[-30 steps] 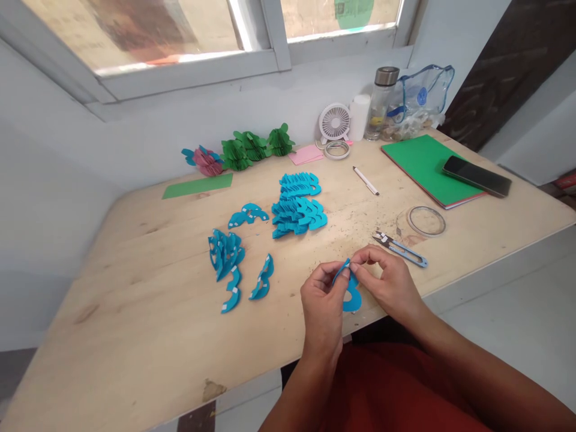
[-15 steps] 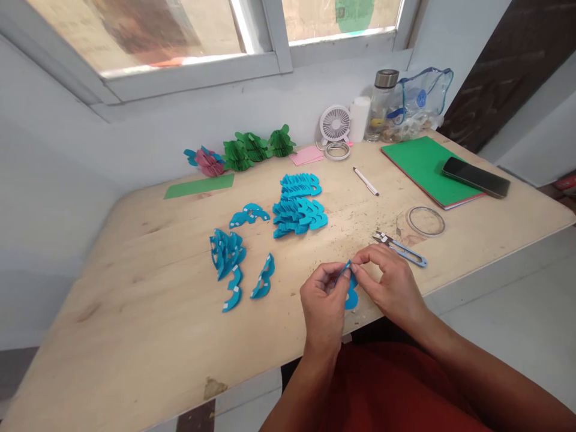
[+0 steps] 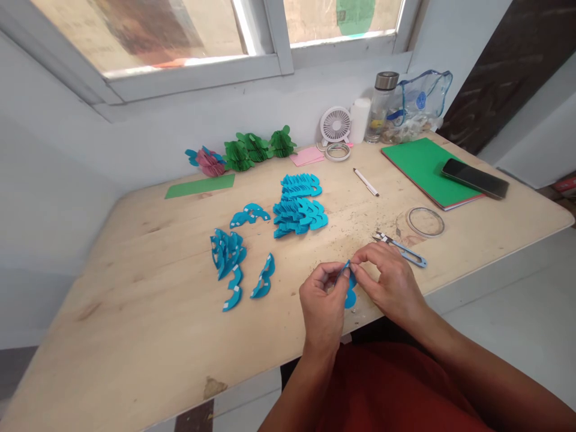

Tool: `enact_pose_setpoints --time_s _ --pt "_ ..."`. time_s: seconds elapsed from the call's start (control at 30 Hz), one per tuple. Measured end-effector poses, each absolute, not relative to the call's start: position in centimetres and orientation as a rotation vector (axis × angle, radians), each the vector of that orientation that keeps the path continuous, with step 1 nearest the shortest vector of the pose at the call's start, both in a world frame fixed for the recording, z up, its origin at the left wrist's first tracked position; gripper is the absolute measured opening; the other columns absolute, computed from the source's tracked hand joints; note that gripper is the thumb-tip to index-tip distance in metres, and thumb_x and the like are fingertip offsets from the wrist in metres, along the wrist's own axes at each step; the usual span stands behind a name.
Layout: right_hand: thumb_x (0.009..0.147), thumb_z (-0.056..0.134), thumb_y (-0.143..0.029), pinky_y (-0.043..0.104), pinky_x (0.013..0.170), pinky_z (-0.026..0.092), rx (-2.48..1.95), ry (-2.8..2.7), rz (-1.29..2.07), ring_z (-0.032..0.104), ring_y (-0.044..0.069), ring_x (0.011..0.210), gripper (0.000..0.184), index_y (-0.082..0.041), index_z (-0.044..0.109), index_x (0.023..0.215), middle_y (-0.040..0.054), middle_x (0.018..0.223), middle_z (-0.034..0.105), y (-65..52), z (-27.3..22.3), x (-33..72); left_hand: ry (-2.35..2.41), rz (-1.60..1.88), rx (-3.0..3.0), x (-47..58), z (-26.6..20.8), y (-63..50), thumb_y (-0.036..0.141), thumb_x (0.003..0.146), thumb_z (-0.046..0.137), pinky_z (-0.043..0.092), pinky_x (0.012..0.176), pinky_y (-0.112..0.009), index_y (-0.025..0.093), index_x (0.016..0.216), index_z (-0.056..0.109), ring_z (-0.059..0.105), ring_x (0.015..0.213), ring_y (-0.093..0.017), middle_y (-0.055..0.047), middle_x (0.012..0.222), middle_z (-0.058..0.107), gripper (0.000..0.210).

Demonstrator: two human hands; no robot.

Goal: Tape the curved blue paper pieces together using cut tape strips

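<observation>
Two hands (image 3: 323, 303) (image 3: 392, 276) in a tight pinch on blue paper (image 3: 350, 297), wooden table (image 3: 157, 342) below, window (image 3: 281, 42) beyond.

Cutouts (image 3: 299, 218) left, snips (image 3: 398, 244) right; phone (image 3: 474, 179) on papers (image 3: 416, 161)

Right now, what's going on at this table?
The person's left hand holds a blue paper piece near the front edge of the table; the right hand pinches at its top edge. Blue cutouts with white patches lie left of the hands, blue paper stacks farther back. The snips lie just beyond the right hand.
</observation>
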State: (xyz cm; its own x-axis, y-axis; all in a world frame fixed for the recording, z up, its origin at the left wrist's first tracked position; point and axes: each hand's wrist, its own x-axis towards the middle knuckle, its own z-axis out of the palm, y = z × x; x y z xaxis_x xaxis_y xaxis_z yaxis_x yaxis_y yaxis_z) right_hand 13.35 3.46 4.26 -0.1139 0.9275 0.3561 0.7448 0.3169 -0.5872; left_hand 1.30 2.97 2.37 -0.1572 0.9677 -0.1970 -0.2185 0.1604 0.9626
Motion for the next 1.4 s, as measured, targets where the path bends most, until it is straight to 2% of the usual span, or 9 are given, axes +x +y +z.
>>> enact_pose_setpoints --time_s 0.57,0.73,0.83,1.03,1.17,1.23,1.4 --pt "0.084 0.054 -0.015 0.037 0.073 0.038 -1.438 -1.968 0.146 0.058 0.022 0.075 0.010 -0.021 0.058 0.076 0.0040 0.076 0.068 3.4 3.8 13.0 1.336 1.291 0.918 1.3 1.8 2.9 0.022 0.068 0.070 0.049 0.062 -0.024 0.016 0.070 0.071 0.061 0.066 -0.015 -0.002 0.069 0.069 0.006" --pt "0.086 0.054 -0.019 0.041 0.077 0.038 -1.412 -1.980 0.051 0.059 0.024 0.083 0.011 -0.019 0.064 0.089 0.0075 0.086 0.070 3.1 3.8 12.9 1.336 1.344 0.822 1.3 2.0 3.0 0.018 0.065 0.070 0.050 0.064 -0.024 0.016 0.066 0.070 0.061 0.064 -0.014 -0.001 0.065 0.068 0.002" --pt "0.085 0.055 -0.020 0.041 0.077 0.042 -1.412 -1.898 0.260 0.060 0.024 0.083 0.014 -0.019 0.064 0.095 0.0071 0.086 0.070 3.1 3.9 12.9 1.309 1.336 0.724 1.3 2.4 3.0 0.018 0.062 0.071 0.051 0.062 -0.024 0.016 0.065 0.070 0.061 0.062 -0.013 -0.001 0.064 0.068 0.003" --pt "0.083 0.057 -0.028 0.035 0.074 0.051 -1.420 -1.507 0.877 0.065 0.020 0.080 0.014 -0.020 0.068 0.089 0.0052 0.087 0.072 3.5 4.3 13.4 1.291 1.281 0.661 1.2 3.1 2.8 0.020 0.062 0.072 0.050 0.059 -0.024 0.015 0.067 0.071 0.062 0.062 -0.014 -0.003 0.066 0.070 0.007" --pt "0.085 0.055 -0.031 0.036 0.076 0.051 -1.409 -1.376 1.044 0.066 0.021 0.084 0.019 -0.019 0.069 0.089 0.0065 0.090 0.073 3.5 4.2 13.7 1.274 1.252 0.644 1.2 3.2 2.7 0.019 0.063 0.072 0.049 0.059 -0.022 0.015 0.069 0.072 0.061 0.062 -0.012 -0.002 0.067 0.070 0.007" --pt "0.085 0.055 -0.030 0.036 0.075 0.051 -1.427 -1.403 0.989 0.065 0.021 0.083 0.017 -0.020 0.069 0.089 0.0062 0.089 0.073 3.3 4.2 13.8 1.271 1.240 0.629 1.2 3.3 2.7 0.020 0.063 0.072 0.048 0.058 -0.021 0.015 0.069 0.072 0.059 0.061 -0.011 -0.002 0.066 0.069 0.008" --pt "0.083 0.057 -0.023 0.034 0.072 0.049 -1.380 -1.625 0.600 0.061 0.020 0.077 0.007 -0.022 0.064 0.085 0.0036 0.080 0.067 2.8 4.3 13.9 1.276 1.220 0.599 1.2 3.4 2.6 0.024 0.061 0.074 0.046 0.050 -0.021 0.014 0.069 0.071 0.057 0.057 -0.012 -0.002 0.064 0.067 0.013"
